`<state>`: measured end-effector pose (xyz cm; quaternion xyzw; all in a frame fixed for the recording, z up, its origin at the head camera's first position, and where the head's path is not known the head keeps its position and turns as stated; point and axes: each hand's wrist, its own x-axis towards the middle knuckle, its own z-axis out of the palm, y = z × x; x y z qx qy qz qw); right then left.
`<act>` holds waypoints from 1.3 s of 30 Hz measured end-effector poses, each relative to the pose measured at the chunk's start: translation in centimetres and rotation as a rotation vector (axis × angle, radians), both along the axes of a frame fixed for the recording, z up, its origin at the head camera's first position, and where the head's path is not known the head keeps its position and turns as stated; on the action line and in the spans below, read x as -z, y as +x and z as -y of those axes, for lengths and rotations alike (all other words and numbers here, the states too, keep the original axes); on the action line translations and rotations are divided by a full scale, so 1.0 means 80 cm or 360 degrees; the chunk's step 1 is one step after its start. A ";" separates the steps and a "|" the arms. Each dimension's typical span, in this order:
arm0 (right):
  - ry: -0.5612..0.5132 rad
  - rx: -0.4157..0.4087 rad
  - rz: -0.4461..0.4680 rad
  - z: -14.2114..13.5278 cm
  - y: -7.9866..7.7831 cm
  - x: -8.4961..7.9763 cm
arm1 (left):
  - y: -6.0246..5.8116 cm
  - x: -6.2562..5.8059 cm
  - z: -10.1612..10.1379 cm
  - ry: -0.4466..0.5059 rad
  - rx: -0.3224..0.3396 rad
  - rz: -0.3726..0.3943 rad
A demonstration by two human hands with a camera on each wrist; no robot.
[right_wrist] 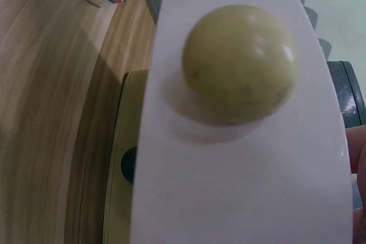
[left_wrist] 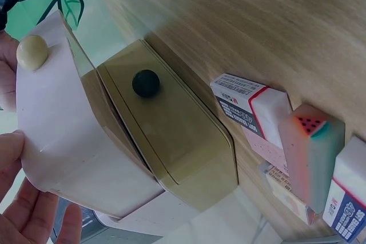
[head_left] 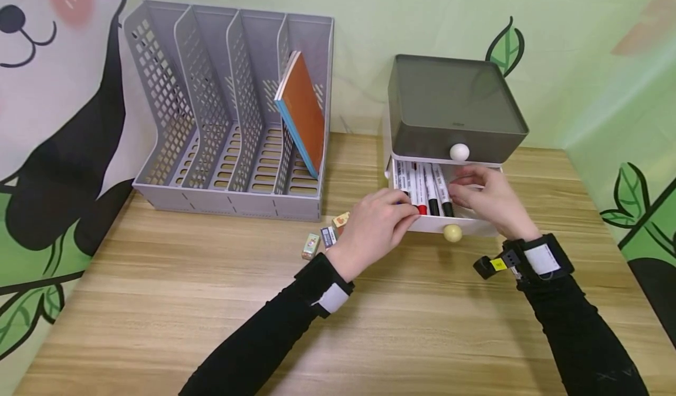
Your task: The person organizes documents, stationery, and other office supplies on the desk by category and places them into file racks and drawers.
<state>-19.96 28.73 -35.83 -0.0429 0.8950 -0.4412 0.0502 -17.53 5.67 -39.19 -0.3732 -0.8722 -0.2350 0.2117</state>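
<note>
A white drawer (head_left: 430,225) with a yellow round knob (head_left: 452,233) stands pulled out, holding several white markers (head_left: 422,182) with black, red and blue caps. My left hand (head_left: 374,227) holds the drawer's front left corner; in the left wrist view its thumb touches the rim and its fingers lie along the side. My right hand (head_left: 488,199) reaches over the right part of the drawer, fingers loosely bent beside the markers. Nothing shows in its grasp, though its fingertips are partly hidden in the right wrist view.
Above the drawer sits a dark grey drawer (head_left: 459,100) with a white knob. Several small erasers (left_wrist: 311,152) lie left of the unit, partly behind my left hand. A grey file rack (head_left: 227,202) stands further left, with orange and blue books (head_left: 306,111) leaning in its right compartment.
</note>
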 end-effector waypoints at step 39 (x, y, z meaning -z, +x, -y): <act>0.0546 -0.0523 -0.0337 0.013 0.003 0.015 | 0.002 0.000 -0.002 -0.0012 -0.0030 0.0020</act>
